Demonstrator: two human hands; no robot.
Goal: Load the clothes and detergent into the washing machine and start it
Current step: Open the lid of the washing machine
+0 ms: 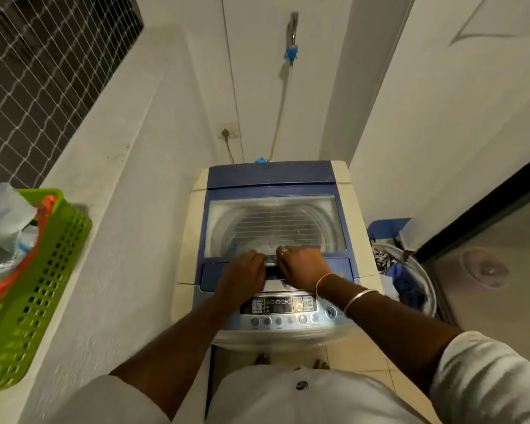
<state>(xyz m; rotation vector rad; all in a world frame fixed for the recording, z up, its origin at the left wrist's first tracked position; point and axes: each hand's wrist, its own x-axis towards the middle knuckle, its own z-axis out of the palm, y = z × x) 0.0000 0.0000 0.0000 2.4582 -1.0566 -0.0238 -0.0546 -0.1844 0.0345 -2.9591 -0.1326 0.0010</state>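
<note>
- The washing machine (273, 240) stands directly ahead of the person, a top-loader with its lid (274, 224) down flat; the lid's long edge runs left to right, and its hinge side lies at the far end, toward the wall.
- Both hands meet at the near middle of that lid, on the handle recess (270, 264): the left hand (245, 275) just left of it, the right hand (302, 266) just right, fingers curled down over the front lip. They appear to grip the lid edge, though how firmly I cannot tell.
- Neither hand is nearer; they sit side by side, almost touching, so the lift, as I judge it, goes up and away from the body, swinging toward the far wall.
- Through the clear lid the drum shows; something pale lies low inside, too blurred to name.
- The control panel (283, 310) sits between the hands and the body, under the wrists, with the start button (330, 312) at its right end, near the right forearm.
- The clothes wait in a round tub (423, 276) on the floor, just right of the machine, on the right hand's side.
- A green basket (43, 286) with bags rests on the ledge well off to the left; whether it holds detergent I cannot tell.
- Behind the machine a hose (283, 99) and a plugged cord (227, 142) run down the wall; the raised lid could come near them.
</note>
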